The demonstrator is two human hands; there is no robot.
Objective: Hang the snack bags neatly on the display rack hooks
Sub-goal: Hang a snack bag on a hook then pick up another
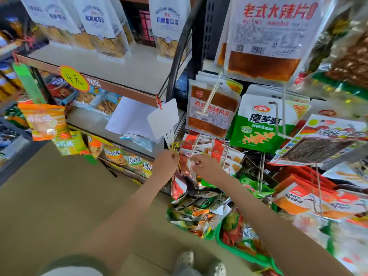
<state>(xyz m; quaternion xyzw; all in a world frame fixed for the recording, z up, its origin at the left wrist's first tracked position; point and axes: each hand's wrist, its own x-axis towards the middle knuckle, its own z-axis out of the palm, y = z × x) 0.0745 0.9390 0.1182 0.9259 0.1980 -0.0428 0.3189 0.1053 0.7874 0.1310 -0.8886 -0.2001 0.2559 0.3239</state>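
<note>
Two hands meet at frame centre. The left hand pinches the top of a dark red snack bag, its long axis hanging straight down. The right hand pinches the tip of a white hook.

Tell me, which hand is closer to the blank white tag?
Left. The left hand sits just under the white tag, gripping a snack bag; the right hand is farther off to the right.
</note>
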